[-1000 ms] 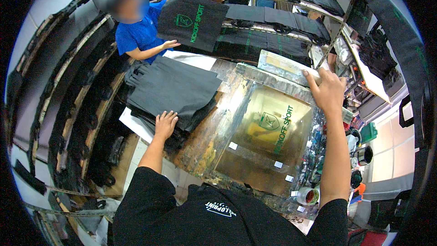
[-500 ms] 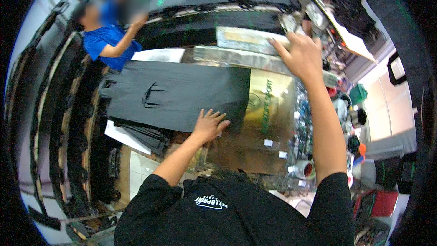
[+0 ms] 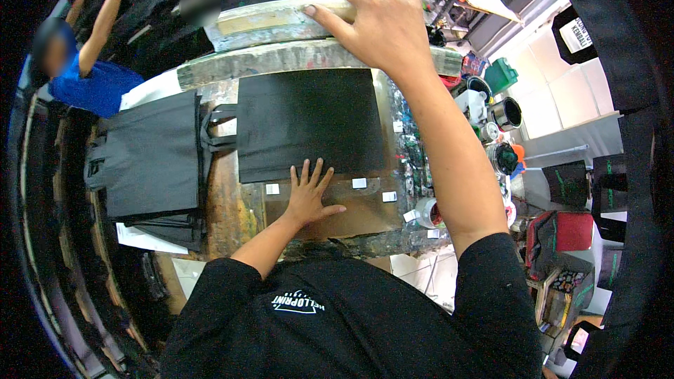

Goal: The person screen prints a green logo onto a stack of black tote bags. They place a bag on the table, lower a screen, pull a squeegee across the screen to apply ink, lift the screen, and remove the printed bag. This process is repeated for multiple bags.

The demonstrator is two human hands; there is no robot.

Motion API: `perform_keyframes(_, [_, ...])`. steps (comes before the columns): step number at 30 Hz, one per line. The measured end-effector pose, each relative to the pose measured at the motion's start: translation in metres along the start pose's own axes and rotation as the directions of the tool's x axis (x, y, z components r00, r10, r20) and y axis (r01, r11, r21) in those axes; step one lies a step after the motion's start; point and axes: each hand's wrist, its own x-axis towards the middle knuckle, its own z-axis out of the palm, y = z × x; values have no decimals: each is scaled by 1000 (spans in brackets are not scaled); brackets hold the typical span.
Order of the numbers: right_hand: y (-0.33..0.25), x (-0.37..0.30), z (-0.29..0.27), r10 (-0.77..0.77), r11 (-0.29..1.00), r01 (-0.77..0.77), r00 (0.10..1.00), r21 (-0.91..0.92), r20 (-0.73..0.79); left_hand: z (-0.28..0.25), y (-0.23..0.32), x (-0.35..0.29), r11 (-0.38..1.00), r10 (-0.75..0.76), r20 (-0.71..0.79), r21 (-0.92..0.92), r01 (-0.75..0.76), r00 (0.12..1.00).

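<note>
A black fabric bag lies flat on a brown board, its handles pointing left. Resting near the bag's front edge is my left hand, open with fingers spread. My right hand reaches to the far side. Its fingers curl over the edge of a pale wooden frame, thumb lying along it; the frame's face is mostly hidden. The frame stands raised behind the bag, beyond a worn greyish bar.
More black bags are piled at the left. A person in a blue shirt stands at the far left, arm raised. Tins and a green container crowd the right side. Small white pads sit on the board.
The black bag has shifted right onto the board and covers the green lettering seen there before. My view has moved, and the co-worker's arm is now raised higher.
</note>
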Motion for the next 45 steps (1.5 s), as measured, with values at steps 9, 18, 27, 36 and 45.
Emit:
perform_keyframes(9, [1,0,0,-11,1000,11,1000,-11,3,11,29,9,1000,11,35,-15,-11,999])
perform_keyframes(18, [-2,-4,-1,11,1000,-12,999,11,52,15,31,0,999,24,-15,-46,-24,1000])
perform_keyframes(27, [-3,-7,-2,9,999,-7,999,-31,45,-65,16,22,930,-141,67,-334,155,988])
perform_keyframes(36, [-50,-134,-16,37,999,-45,946,18,323,-214,-41,-39,-566,-511,77,-780,-267,856])
perform_keyframes(45, [-51,-242,60,54,989,-130,773,74,632,-80,-44,-89,-540,-519,521,-814,213,677])
